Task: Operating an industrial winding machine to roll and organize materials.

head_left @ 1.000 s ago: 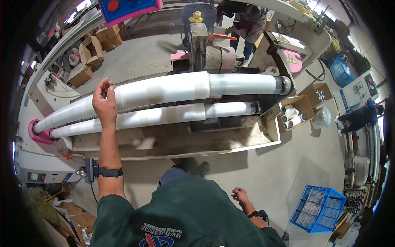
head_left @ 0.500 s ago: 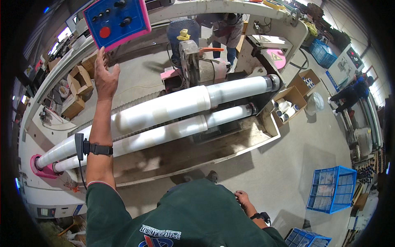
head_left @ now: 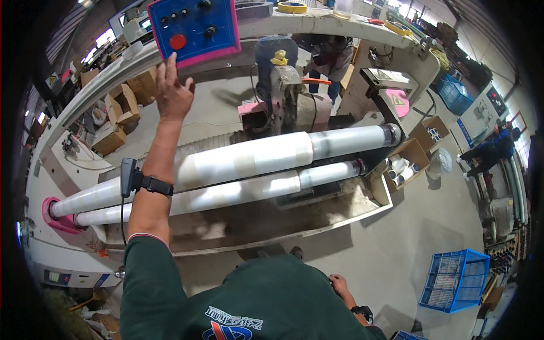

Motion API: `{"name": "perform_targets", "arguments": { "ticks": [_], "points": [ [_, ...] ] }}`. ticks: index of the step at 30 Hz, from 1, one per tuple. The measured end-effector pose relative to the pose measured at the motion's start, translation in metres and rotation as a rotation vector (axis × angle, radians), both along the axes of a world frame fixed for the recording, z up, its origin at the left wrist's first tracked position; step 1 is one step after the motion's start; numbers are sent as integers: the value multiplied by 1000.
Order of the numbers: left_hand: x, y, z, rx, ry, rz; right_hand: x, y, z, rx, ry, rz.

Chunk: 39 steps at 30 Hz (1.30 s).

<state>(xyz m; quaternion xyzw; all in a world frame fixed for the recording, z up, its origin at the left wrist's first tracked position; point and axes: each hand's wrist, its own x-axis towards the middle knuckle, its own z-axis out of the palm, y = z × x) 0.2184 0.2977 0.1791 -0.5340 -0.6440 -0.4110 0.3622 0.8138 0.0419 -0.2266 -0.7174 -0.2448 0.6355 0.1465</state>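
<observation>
My left hand (head_left: pixel 174 93) is raised with fingers stretched out and thumb apart, holding nothing. Its fingertips are at the lower edge of a blue control panel (head_left: pixel 195 25) with a pink border, just below the red button (head_left: pixel 178 41). Whether they touch the panel I cannot tell. Under my left forearm run two long rollers wrapped in white film, a thicker upper one (head_left: pixel 249 156) and a thinner lower one (head_left: pixel 243 190). Low at my side, my right hand (head_left: pixel 340 287) hangs with fingers curled and nothing visible in them, away from the machine.
A cutting carriage (head_left: pixel 292 99) stands behind the rollers, and a trough (head_left: pixel 317 231) lies below them. Cardboard boxes hold short white rolls (head_left: pixel 401 169) at the right end. A blue crate (head_left: pixel 455 280) sits on the floor. One person (head_left: pixel 331 54) stands behind the machine, another (head_left: pixel 493 148) farther right.
My left hand has come closer to the red button, its fingers now just under it. The whole view has shifted, so the machine sits farther right. My right hand still hangs at my side.
</observation>
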Motion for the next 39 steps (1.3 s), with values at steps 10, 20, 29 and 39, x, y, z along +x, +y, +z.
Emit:
{"name": "perform_targets", "arguments": {
  "ticks": [10,20,29,39],
  "points": [
    [0,9,8,-28,186,31,-2,8,11,11,-5,25],
    [-7,14,5,32,159,57,3,14,0,-6,-5,86],
    [-6,15,3,78,155,70,-2,20,14,28,-34,87],
    [18,1,17,52,-154,-12,7,5,6,13,-34,85]
  ]
}}
